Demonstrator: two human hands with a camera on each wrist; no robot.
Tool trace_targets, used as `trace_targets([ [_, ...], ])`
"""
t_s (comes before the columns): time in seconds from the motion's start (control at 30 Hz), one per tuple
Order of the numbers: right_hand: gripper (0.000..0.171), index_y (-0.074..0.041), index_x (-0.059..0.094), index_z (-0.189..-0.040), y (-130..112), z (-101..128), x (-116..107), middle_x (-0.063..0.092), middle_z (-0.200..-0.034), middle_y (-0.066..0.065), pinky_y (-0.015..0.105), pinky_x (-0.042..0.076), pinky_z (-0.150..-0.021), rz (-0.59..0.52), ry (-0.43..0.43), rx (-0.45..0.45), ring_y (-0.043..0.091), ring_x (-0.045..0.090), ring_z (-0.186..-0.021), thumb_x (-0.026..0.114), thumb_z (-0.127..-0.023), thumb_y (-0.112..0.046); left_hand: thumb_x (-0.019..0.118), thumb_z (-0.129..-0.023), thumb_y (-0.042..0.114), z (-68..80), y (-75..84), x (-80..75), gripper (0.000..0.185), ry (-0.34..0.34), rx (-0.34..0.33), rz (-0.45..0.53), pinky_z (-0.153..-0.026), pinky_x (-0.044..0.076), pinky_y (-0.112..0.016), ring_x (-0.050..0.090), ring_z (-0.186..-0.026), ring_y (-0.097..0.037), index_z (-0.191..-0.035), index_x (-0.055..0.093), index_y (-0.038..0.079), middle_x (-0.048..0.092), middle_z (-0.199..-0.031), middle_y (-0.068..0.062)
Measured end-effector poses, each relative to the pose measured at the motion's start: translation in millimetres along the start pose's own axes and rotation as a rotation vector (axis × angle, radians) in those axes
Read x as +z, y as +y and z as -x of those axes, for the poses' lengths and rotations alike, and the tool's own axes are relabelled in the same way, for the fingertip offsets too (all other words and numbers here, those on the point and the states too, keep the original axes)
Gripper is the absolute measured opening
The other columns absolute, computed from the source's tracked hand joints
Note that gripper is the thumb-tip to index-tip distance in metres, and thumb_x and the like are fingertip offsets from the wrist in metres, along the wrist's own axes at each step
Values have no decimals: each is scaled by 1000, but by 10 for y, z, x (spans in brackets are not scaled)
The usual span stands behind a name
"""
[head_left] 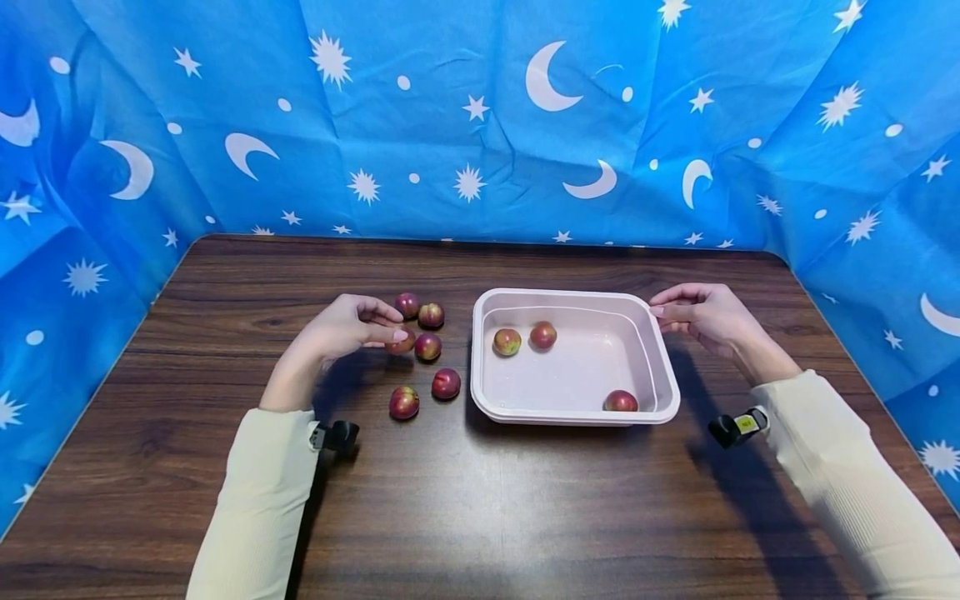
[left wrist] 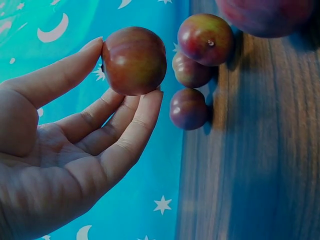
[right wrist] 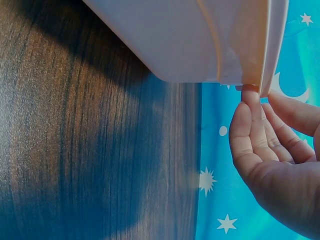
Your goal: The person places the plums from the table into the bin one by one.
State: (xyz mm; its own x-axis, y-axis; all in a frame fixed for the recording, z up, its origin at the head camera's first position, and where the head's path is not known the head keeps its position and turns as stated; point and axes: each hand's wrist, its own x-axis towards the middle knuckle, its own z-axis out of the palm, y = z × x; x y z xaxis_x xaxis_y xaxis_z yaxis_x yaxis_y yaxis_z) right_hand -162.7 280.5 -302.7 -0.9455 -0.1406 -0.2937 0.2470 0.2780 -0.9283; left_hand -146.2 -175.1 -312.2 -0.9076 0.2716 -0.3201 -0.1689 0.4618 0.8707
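One wood-grained table (head_left: 480, 508) fills the lower frame. Right of centre sits one pale, smooth, rounded-rectangular tub (head_left: 577, 375), its upper-right rim pinched by my right hand (head_left: 708, 315). At centre left, my left hand (head_left: 345, 323) grips one round, smooth, reddish-brown fruit (left wrist: 134, 62). Five loose fruits (head_left: 446, 384), red mottled yellow-green, lie near it; three plump fruits (head_left: 543, 335) rest inside the tub.

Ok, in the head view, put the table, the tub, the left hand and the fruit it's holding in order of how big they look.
1. Table
2. Tub
3. Left hand
4. Fruit in that hand, partly covered by it
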Motion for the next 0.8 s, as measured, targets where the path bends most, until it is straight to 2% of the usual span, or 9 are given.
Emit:
trace_targets([
  [0.2, 14, -1, 64, -99, 2, -3, 5, 66, -82, -2, 24, 52, -69, -8, -1, -7, 14, 63, -73, 62, -87, -8, 63, -85, 8, -13, 55, 3, 30, 9, 19, 6, -85, 46, -44, 58, -82, -16, -110, 54, -8, 59, -97, -14],
  [0.5, 10, -6, 65, -96, 5, -4, 4, 65, -81, -2, 25, 52, -69, 8, 6, -3, 14, 63, -73, 61, -87, -8, 67, -84, 16, -27, 162, 13, 35, 28, 46, -74, -84, 45, -43, 58, -83, -19, -110, 57, -4, 60, -101, -15],
  [0.8, 9, -6, 66, -95, 1, 0, 6, 66, -81, -2, 25, 52, -68, -6, 2, -8, 14, 64, -72, 61, -87, -7, 65, -85, 13, -54, 316, 23, 32, 32, 83, -77, -81, 48, -42, 60, -82, -20, -109, 57, -6, 63, -93, -14],
])
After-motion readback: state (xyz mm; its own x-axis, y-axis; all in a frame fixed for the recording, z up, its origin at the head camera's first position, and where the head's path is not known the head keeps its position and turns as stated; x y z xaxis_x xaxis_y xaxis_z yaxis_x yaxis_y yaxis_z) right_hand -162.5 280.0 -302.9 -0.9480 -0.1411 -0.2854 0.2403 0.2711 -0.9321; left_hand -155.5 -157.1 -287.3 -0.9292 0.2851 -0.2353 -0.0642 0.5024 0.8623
